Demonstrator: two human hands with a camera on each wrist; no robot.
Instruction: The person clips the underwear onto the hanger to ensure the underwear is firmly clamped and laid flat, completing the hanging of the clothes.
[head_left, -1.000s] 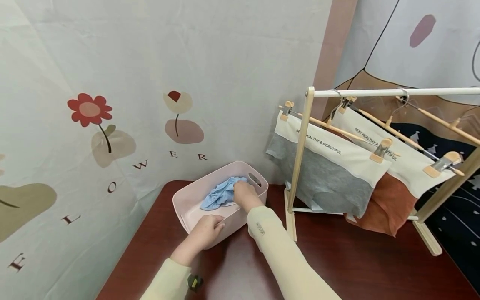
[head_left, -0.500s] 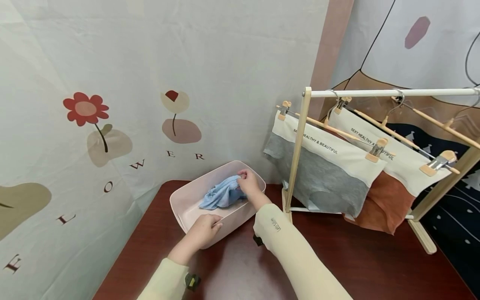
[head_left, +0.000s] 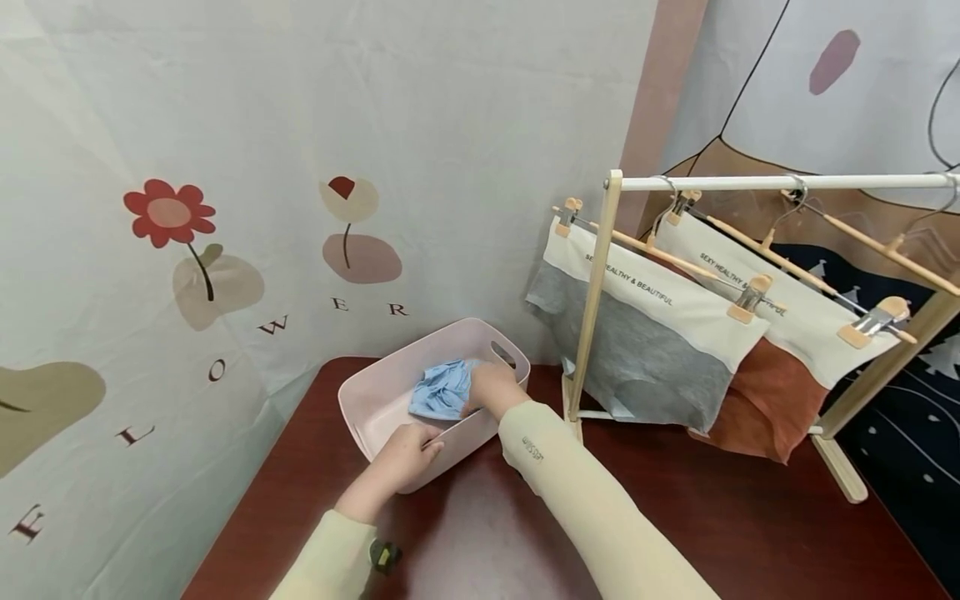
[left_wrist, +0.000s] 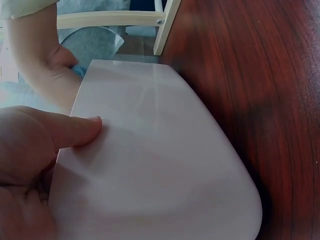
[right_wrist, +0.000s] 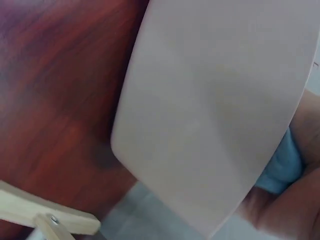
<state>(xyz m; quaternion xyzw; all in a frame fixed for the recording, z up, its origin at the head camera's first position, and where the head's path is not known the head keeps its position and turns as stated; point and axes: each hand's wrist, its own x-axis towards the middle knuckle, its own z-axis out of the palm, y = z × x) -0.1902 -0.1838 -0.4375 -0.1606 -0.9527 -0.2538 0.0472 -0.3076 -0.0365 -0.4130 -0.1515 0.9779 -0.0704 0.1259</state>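
Left hand (head_left: 405, 457): pinching basket (head_left: 456, 448) at its seven o'clock. Cloth (head_left: 442, 390): inside basket, at right hand (head_left: 493, 387)'s nine o'clock. Right hand: gripping cloth; my right-wrist view shows the pinch, head view hides it. Step, I judge: gathering cloth; next calls for lifting clear. Rack (head_left: 750, 182): basket's two o'clock.

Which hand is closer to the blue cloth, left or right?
The right. The right hand is inside the pink basket, holding the blue cloth. The left hand grips the basket's near rim, thumb outside, farther from the cloth.
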